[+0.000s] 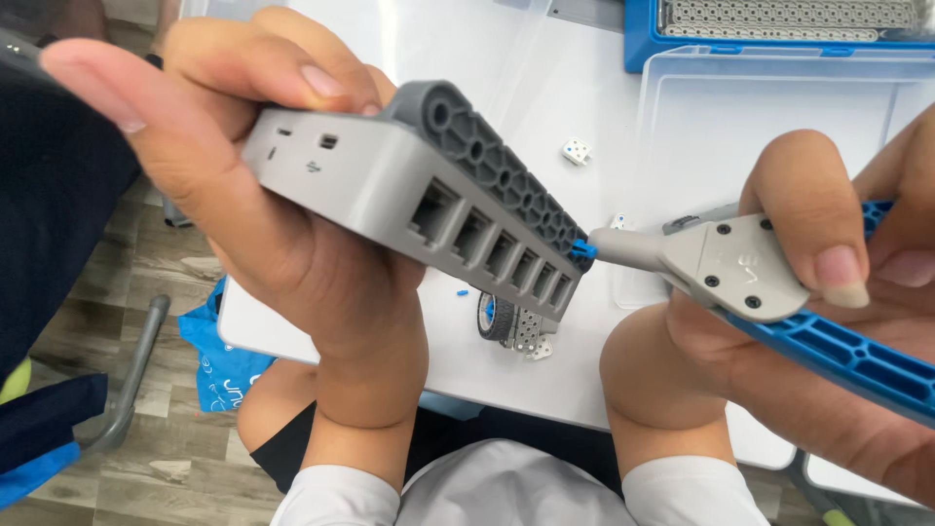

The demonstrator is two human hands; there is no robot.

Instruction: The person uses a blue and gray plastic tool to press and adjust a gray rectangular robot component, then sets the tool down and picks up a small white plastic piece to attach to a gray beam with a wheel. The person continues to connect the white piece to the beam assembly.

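The left hand (282, 234) fills the left and centre of the frame, its grip clamped around a grey control brick (390, 195) — a rectangular block with a row of square ports along its near face. A dark grey perforated beam (506, 170) runs along the brick's top edge, slanting from upper centre down toward the middle of the frame. At the beam's lower end sits a small blue pin (583, 248).

The right hand (828, 321) occupies the right side, its grip closed on a pin tool (721, 263) with a grey riveted head and blue ribbed handles (847, 356). The thumb presses on top of the head. The tool's narrow tip touches the blue pin.

Below the brick, on the white worktop (545, 97), lies a small wheel assembly (511, 321) with a grey perforated plate. A white connector piece (577, 151) rests further up the worktop. A clear plastic lid (740, 127) lies at upper right, with a blue parts tray (643, 39) at the top edge. A blue bag (219, 365) sits at lower left over the wooden floor (146, 263).
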